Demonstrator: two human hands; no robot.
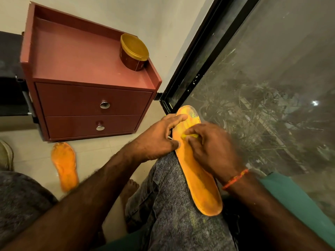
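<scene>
Honestly, keep the insole [199,187] flat on the knee [168,182], left hand [155,140] gripping its edge. The right hand [212,149] grip pinches a yellow scrap [189,135]; rub in short, even strokes.

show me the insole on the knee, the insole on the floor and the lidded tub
orange insole on the knee [204,192], head view, heel half
orange insole on the floor [64,163], head view, middle
round brown yellow-lidded tub [135,46], head view, lid
</scene>
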